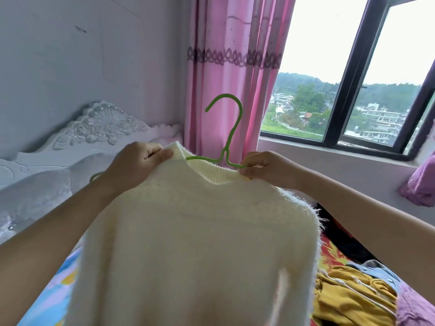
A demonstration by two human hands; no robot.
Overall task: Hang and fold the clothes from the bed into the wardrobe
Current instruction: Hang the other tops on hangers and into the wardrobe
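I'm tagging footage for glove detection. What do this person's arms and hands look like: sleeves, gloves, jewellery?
The left hand and right hand are bare: no gloves, no rings that show. The left forearm and right forearm are bare as well; no sleeve is in view, and no watch shows on either wrist.

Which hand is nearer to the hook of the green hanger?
The right hand. It pinches the sweater's collar just beside the stem of the hook. The left hand grips the collar farther off, on the other side.
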